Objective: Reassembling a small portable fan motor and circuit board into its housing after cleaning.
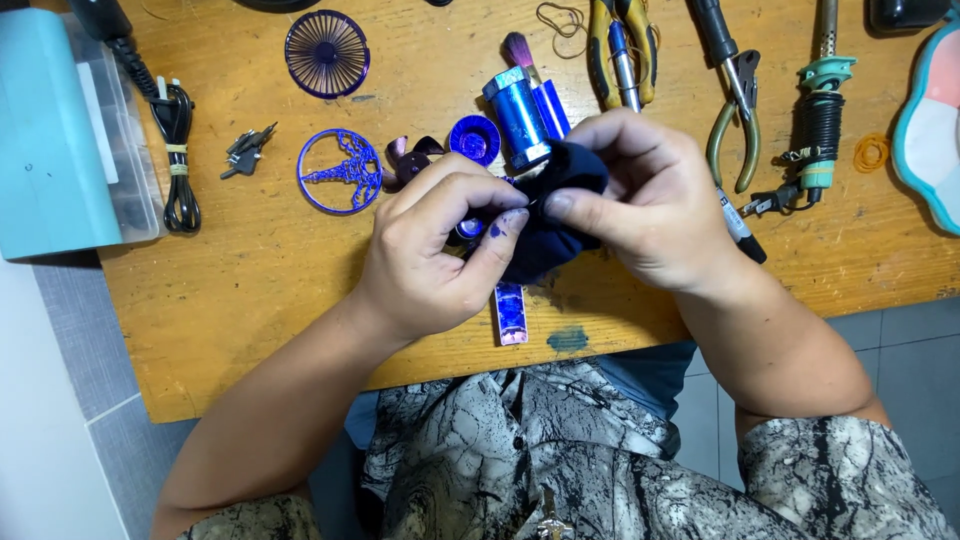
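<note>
Navy-blue soft cloth sat bunched between both hands near the middle of the wooden table, above its near edge. The left hand pinched a small shiny blue part against the cloth, its thumb stained blue; the right hand gripped the cloth's upper fold with thumb and fingers. Just beyond the knuckles stood a metallic blue cylinder, a blue round cap and a flat blue ring with a tree pattern. A narrow blue strip lay at the near edge under the cloth. Green-handled pliers lay towards the far right corner, a coiled black cable towards the left edge. Bare wood stayed open along the near left edge.
</note>
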